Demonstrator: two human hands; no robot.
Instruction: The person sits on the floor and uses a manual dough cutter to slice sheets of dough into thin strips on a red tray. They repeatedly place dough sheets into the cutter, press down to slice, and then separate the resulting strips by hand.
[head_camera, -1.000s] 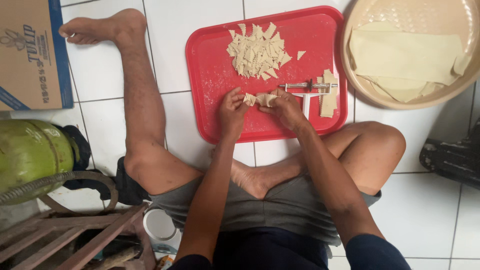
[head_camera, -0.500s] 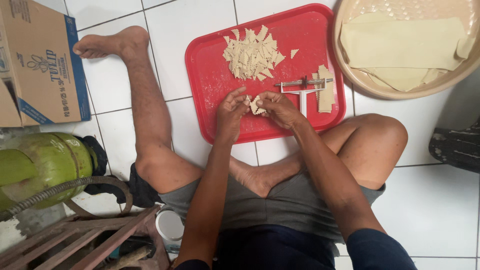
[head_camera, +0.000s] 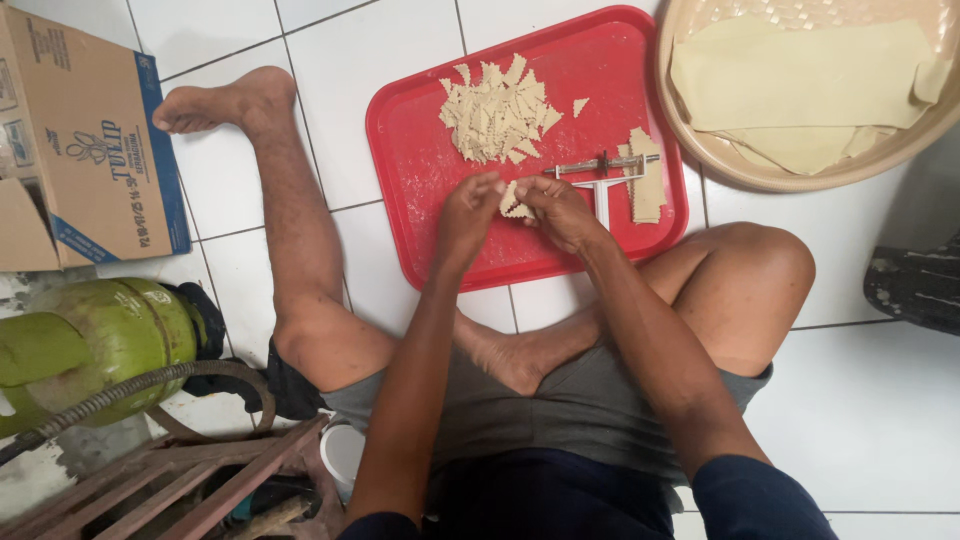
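Small dough pieces (head_camera: 514, 200) sit pinched between both hands over the red tray (head_camera: 420, 190), centre of the frame. The left hand (head_camera: 468, 215) and right hand (head_camera: 560, 208) each close their fingertips on them. A pile of cut dough (head_camera: 495, 115) lies higher up, a metal cutter (head_camera: 600, 172) just right.

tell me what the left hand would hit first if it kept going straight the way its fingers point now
Most likely the pile of cut dough pieces on the red tray. The left hand points up the tray from the dough piece it pinches with the right hand, though its height above the tray is unclear.
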